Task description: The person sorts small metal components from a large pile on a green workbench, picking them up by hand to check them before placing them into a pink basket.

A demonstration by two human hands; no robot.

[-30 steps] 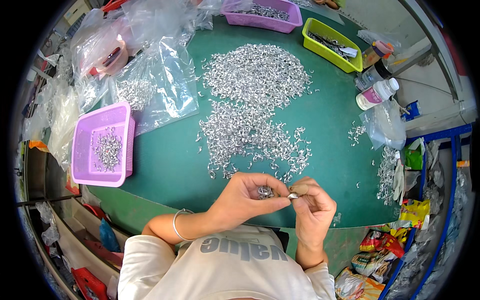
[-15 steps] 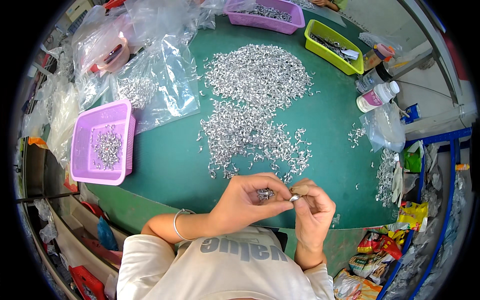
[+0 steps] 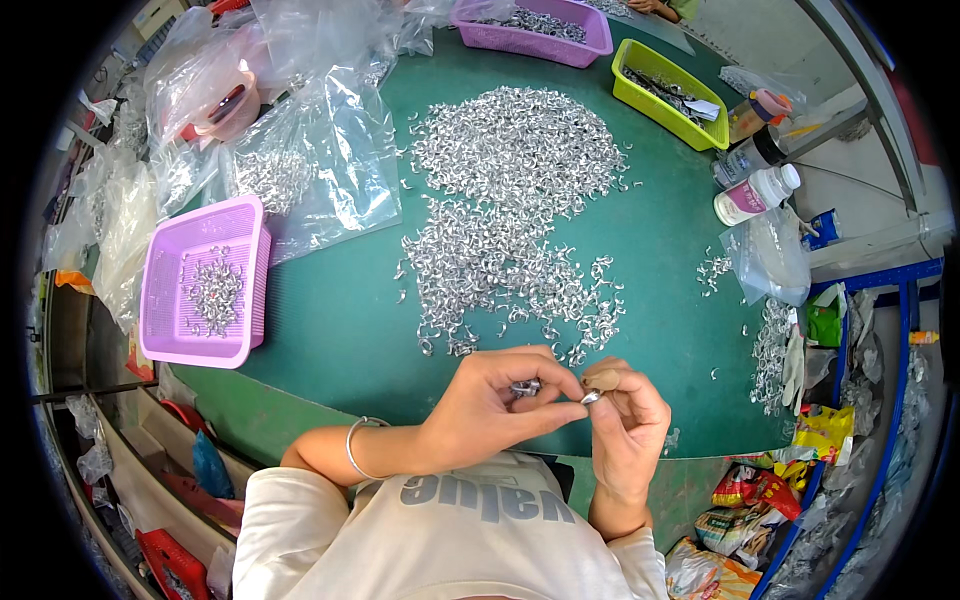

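**Two hands pinch small metal pieces at the near edge of the table**

The right hand (image 3: 625,435) pinches one small silver clip (image 3: 591,397) between thumb and forefinger, low and right of centre. The left hand (image 3: 495,405) curls around a few more clips (image 3: 526,386), fingertips meeting the right. Since a second ago both hands have barely shifted. The held clip is tiny and its shape is unclear. Above lies the big pile of clips (image 3: 510,200) on the green table (image 3: 340,330); a purple basket (image 3: 205,285) sits at left.
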